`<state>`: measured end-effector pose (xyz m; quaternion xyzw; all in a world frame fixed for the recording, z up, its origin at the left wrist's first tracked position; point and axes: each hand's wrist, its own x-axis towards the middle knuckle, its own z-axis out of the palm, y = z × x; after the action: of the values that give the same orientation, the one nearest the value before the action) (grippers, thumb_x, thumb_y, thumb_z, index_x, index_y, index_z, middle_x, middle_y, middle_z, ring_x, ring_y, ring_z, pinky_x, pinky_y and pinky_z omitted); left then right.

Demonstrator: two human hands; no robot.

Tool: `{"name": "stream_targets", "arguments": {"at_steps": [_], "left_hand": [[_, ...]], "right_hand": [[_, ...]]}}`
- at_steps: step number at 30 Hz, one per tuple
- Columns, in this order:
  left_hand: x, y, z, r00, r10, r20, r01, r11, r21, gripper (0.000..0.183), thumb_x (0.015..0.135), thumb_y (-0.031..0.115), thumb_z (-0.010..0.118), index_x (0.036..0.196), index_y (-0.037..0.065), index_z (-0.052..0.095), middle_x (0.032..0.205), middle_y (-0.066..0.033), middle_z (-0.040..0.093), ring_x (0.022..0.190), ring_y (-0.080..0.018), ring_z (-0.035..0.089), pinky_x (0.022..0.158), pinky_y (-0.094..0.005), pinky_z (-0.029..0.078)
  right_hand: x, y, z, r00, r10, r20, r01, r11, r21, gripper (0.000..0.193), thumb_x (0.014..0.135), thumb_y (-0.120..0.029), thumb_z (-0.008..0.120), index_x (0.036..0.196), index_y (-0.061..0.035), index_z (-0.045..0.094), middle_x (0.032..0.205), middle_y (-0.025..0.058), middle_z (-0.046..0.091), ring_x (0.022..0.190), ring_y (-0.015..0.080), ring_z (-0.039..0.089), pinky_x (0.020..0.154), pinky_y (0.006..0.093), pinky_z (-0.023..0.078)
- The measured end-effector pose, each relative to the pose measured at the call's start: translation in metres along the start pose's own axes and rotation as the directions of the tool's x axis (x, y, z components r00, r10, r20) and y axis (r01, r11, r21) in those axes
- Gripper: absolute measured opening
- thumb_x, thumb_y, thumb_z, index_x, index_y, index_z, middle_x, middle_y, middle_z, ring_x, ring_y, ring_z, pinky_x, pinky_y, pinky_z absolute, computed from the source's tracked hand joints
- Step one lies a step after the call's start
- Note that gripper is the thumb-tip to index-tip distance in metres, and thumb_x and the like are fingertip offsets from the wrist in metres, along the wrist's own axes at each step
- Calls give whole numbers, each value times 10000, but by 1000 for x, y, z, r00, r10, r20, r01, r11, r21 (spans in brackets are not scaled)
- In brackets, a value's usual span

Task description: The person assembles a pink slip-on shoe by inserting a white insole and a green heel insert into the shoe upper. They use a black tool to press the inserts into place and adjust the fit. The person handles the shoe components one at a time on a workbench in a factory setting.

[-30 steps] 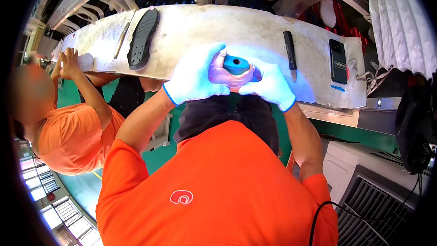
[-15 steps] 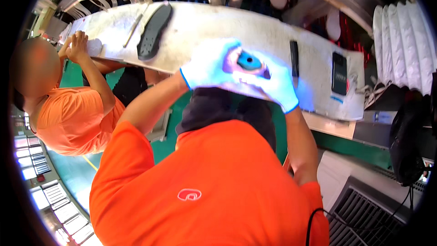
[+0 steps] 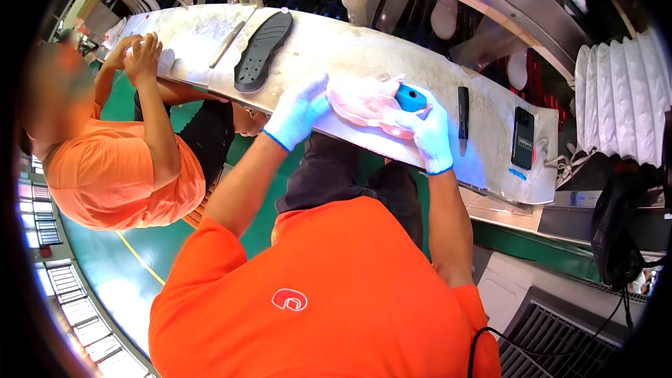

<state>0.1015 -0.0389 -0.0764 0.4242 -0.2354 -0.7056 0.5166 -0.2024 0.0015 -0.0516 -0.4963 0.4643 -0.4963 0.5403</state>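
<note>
A pale pink shoe upper (image 3: 360, 103) is held low over the bench, its toe end to the left. The blue last (image 3: 410, 98) inside shows at its right end, with a dark round hole in the top. My right hand (image 3: 432, 129), in a white knit glove with a blue cuff, is closed round this heel end, thumb on the near side. My left hand (image 3: 301, 110), gloved alike, grips the toe end; its fingertips are partly hidden behind the upper.
On the bench (image 3: 357, 45) lie a black shoe sole (image 3: 263, 52), a knife with a dark handle (image 3: 463, 115) and a phone (image 3: 522, 138). A co-worker (image 3: 119, 168) sits at the left. Behind the bench, a rack carries several pale shoes (image 3: 445, 17). White ducting (image 3: 619, 94) stands at the right.
The shoe has turned from showing its blue last end-on to lying lengthwise, toe left. My left hand has moved left to the toe, and my right hand stays at the last end.
</note>
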Motion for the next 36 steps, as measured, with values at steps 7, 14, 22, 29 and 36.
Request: {"name": "stream_targets", "arguments": {"at_steps": [7, 14, 22, 29, 36], "left_hand": [[-40, 6, 40, 886, 205, 417, -321, 918, 231, 943, 825, 234, 964, 1600, -82, 529, 1587, -204, 643, 1441, -306, 645, 1244, -446, 496], [-61, 28, 51, 871, 142, 470, -385, 790, 476, 1042, 718, 256, 1080, 1572, -57, 572, 1541, -204, 672, 1382, -294, 684, 1198, -446, 546], [-55, 23, 55, 874, 169, 456, -425, 720, 548, 531, 810, 147, 964, 1257, -53, 757, 1351, -213, 758, 1285, -318, 724, 1157, -488, 568], [-14, 38, 51, 937, -57, 345, -118, 876, 467, 469, 1009, 323, 797, 1285, -54, 758, 1266, -148, 776, 1233, -246, 721, 1134, -380, 537], [30, 45, 70, 935, 87, 345, -354, 323, 878, 757, 1019, 576, 770, 1428, -59, 717, 1368, -207, 772, 1257, -277, 735, 1106, -385, 558]], "right_hand": [[-53, 20, -4, 967, -229, 112, 252, 926, -281, 804, 778, -102, 1001, 1505, -6, 670, 1516, 191, 709, 1455, 348, 653, 1221, 454, 513], [-67, 20, -4, 776, -593, 217, 606, 604, -517, 715, 792, -151, 997, 1433, -41, 699, 1481, 223, 715, 1457, 506, 625, 1190, 548, 550], [-66, 19, -4, 796, -574, 193, 591, 667, -455, 770, 734, -142, 1034, 1424, -44, 707, 1472, 226, 715, 1423, 491, 651, 1191, 552, 549], [-38, 10, -7, 996, -22, 85, 7, 985, 170, 1048, 778, -122, 1029, 1671, -4, 494, 1488, 234, 710, 1414, 382, 679, 1178, 473, 558], [12, 16, -56, 694, -694, -191, -133, 137, -982, 840, 960, -418, 856, 1616, -2, 536, 1346, 295, 739, 1212, 458, 730, 1048, 547, 581]]}}
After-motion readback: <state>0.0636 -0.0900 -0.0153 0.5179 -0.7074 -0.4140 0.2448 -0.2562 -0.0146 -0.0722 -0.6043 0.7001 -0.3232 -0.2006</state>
